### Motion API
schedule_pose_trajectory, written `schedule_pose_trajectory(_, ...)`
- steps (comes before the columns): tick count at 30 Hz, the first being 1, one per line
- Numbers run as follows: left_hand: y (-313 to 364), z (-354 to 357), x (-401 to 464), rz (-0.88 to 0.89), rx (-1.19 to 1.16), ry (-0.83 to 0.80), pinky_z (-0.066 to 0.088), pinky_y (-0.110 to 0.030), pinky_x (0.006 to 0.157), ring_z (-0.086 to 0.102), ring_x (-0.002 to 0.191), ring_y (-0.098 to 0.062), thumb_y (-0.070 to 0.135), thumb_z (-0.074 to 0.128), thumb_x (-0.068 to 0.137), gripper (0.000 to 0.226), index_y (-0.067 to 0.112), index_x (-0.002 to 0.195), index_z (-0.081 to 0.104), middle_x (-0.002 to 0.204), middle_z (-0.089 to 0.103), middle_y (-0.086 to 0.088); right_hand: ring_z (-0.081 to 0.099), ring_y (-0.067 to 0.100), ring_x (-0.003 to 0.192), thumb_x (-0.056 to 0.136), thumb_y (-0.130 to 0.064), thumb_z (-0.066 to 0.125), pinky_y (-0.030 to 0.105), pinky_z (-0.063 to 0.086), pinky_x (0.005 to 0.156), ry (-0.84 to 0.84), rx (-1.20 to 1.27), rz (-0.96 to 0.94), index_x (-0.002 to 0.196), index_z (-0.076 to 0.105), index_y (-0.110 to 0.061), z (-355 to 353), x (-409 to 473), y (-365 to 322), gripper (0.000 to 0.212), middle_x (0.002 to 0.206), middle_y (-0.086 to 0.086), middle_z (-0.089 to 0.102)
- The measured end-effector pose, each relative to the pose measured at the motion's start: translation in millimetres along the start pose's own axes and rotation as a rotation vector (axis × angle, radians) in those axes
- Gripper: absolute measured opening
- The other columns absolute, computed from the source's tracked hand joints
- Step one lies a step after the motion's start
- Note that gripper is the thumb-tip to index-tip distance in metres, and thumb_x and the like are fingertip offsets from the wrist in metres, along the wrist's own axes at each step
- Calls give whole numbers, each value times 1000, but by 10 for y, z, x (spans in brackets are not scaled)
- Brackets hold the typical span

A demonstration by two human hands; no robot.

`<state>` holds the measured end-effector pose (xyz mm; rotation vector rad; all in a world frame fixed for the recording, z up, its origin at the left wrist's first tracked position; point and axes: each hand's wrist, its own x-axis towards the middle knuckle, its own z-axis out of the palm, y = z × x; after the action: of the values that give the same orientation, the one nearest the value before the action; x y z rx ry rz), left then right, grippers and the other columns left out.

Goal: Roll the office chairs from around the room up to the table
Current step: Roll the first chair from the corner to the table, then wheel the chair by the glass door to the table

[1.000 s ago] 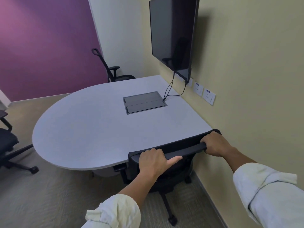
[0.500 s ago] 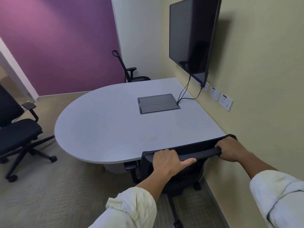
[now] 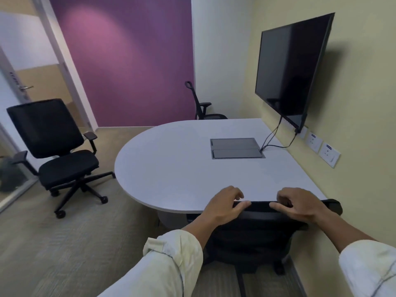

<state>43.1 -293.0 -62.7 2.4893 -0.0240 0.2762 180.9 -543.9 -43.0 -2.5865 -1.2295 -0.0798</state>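
Observation:
A black office chair point(image 3: 252, 230) stands right in front of me, pushed in at the near edge of the grey rounded table point(image 3: 171, 168), close to the right wall. My left hand point(image 3: 225, 205) rests on the top of its backrest, fingers arched and lifted, thumb lying along the rim. Further right on the same rim, my right hand point(image 3: 300, 205) sits with its fingers loosely curled. Neither hand wraps the backrest. A second black chair point(image 3: 57, 146) stands apart from the table at the left. A third chair point(image 3: 201, 110) is at the table's far side.
A dark wall screen point(image 3: 291, 67) hangs on the right wall, with cables running down to a grey cable box point(image 3: 235, 147) set in the tabletop. Wall sockets point(image 3: 323, 148) sit beside the table. A glass door point(image 3: 19, 82) is at the left. Carpet lies between me and the left chair.
My view has swung left, bringing the left chair fully into sight. Both hands loosened their grip on the backrest, and the right hand slid inward from the backrest's right end.

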Motion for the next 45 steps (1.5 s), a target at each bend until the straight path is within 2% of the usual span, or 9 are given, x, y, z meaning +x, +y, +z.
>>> schedule_pose_trajectory(5,-291,-445,-119,-80,259,129,47,-34,88,57,107,-20,53,50,99,44,16,121,58,119,62,-3,55,2,65,82,-87,28,25,40,57,55,34,-23,72,53,-39,10,540,-439,56,71,-19,60)
schedule_pose_trajectory(7,-543,-748,-250,-188,349,200,47,-36,89,57,108,-23,53,49,99,46,14,122,58,121,61,-5,56,1,67,83,-86,27,24,40,57,40,42,-91,75,55,-38,102,881,-797,56,73,-20,61)
schedule_pose_trajectory(15,-1455,-1767,-741,-437,506,328,47,-38,91,55,107,-25,56,44,99,52,12,125,53,122,59,-7,55,2,75,89,-75,40,23,40,64,-95,58,-256,105,56,-35,475,1867,-2147,45,93,-15,61)
schedule_pose_trajectory(19,-2058,-2406,-1047,-498,559,382,48,-38,88,54,105,-25,57,44,99,53,11,124,53,120,58,-7,55,8,91,92,-67,49,26,42,76,-139,66,-310,124,51,-32,684,2457,-2939,48,116,-8,59)
schedule_pose_trajectory(22,-2508,-2874,-1239,-538,607,407,47,-40,90,53,107,-26,57,44,98,53,11,124,53,119,57,-7,52,14,114,93,-63,53,32,47,93,-144,62,-341,136,46,-28,823,2876,-3491,56,135,-3,52)
schedule_pose_trajectory(23,-2526,-2919,-1230,-534,629,411,46,-40,90,52,106,-26,58,45,98,52,12,121,53,118,57,-7,50,16,122,93,-62,53,35,46,99,-144,64,-335,139,44,-26,804,2888,-3515,59,141,-2,49)
schedule_pose_trajectory(25,-2935,-3366,-1449,-564,653,438,46,-39,89,52,106,-26,58,46,97,51,12,119,53,117,57,-7,45,20,130,94,-61,53,40,42,107,-122,64,-369,144,40,-24,953,3300,-4045,63,148,0,44)
schedule_pose_trajectory(34,-3996,-4468,-2120,-676,739,539,46,-38,91,53,115,-25,58,51,95,55,12,125,54,123,58,-8,40,28,133,95,-61,51,43,38,108,-97,62,-457,150,30,-19,1441,4371,-5437,73,151,10,39)
schedule_pose_trajectory(45,-5231,-5387,-2480,-837,843,547,42,-41,105,45,130,-27,58,48,96,62,10,134,49,135,54,-9,42,28,130,91,-67,47,43,40,105,-67,78,-616,150,30,-19,2215,5884,-6826,79,146,10,43)
